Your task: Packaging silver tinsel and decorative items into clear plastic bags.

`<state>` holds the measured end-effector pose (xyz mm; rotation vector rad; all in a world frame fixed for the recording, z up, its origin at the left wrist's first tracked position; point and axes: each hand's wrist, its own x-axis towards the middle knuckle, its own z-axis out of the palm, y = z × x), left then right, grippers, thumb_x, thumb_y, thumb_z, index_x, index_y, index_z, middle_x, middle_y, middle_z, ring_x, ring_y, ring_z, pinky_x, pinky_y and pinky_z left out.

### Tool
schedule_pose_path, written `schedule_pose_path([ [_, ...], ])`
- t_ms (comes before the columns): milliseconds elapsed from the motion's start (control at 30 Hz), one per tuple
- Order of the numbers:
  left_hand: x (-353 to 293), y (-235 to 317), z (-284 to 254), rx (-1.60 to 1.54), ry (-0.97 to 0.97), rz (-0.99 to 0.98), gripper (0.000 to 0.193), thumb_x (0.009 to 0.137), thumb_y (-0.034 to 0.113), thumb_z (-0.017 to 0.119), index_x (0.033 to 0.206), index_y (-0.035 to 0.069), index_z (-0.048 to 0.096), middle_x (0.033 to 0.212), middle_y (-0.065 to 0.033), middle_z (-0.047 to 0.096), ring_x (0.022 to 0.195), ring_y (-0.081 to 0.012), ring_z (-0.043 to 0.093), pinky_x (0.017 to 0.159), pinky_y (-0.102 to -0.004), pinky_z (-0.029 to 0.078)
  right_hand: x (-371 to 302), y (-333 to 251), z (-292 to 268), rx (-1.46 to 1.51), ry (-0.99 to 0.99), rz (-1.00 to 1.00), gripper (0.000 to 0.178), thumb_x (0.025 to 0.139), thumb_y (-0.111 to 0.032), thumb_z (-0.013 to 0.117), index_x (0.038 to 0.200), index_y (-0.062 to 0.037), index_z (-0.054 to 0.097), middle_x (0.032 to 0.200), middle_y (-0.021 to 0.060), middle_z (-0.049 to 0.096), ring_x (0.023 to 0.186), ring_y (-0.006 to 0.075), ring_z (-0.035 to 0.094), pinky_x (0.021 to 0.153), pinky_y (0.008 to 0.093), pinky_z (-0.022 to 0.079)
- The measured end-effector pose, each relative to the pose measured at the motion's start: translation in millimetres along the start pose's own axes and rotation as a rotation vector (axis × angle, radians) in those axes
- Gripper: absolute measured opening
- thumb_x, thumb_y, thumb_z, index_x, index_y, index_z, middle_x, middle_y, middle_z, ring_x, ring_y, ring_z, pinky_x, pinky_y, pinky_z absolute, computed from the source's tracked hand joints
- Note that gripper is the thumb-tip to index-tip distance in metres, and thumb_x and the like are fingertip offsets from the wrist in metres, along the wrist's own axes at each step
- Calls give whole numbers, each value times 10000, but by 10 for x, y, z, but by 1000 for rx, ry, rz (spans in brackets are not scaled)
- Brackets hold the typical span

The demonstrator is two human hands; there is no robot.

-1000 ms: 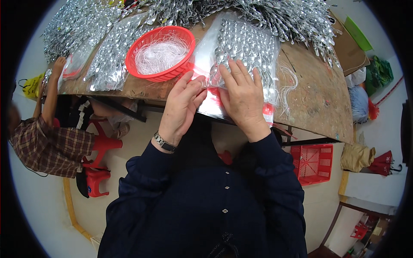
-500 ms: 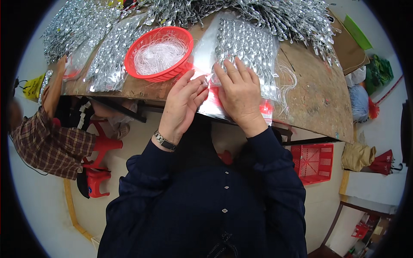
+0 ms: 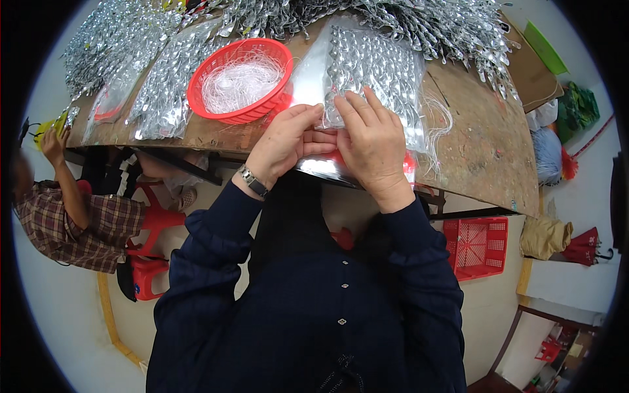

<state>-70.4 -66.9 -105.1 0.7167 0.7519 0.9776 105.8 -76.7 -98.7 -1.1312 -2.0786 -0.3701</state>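
A row of silver twisted strands (image 3: 367, 62) lies in a clear plastic bag at the table's front edge. Thumb above and fingers below, my left hand (image 3: 286, 141) closes on the lower left end of these strands; part of its grip is hidden. Beside it, my right hand (image 3: 377, 147) rests its slightly spread, stretched fingers over the lower strands, its thumb close to my left fingertips. To the left stands a red plastic basket (image 3: 196, 98) of fine white strings (image 3: 239, 85).
Heaps of silver strands (image 3: 282, 16) cover the far table (image 3: 485, 144). Loose white strings (image 3: 436, 124) lie right of the bag. A person in a plaid shirt (image 3: 46, 219) sits at left near red stools (image 3: 151, 272). A red crate (image 3: 481, 249) is under the table's right side.
My left hand has moved right and closed at the strands' lower left end. My right hand has shifted slightly right. The seated person's hand has moved left, away from the table.
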Motion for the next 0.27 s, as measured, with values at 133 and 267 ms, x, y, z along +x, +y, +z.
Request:
schedule_pose_path([
  [133, 43, 5, 4, 111, 47, -21, 206, 997, 206, 524, 1047, 6, 528, 939, -139, 649, 792, -230, 702, 707, -350, 618, -20, -5, 2, -4, 1, 3, 412, 726, -129, 660, 1136, -103, 653, 1150, 73, 639, 1169, 312, 571, 901, 408, 452],
  [267, 69, -17, -4, 231, 72, 14, 197, 988, 201, 539, 1033, 10, 528, 920, -149, 645, 787, -245, 708, 686, -327, 619, -62, 18, 13, -8, -6, -4, 454, 724, -129, 665, 1177, -110, 635, 1197, 79, 621, 1192, 313, 560, 916, 407, 448],
])
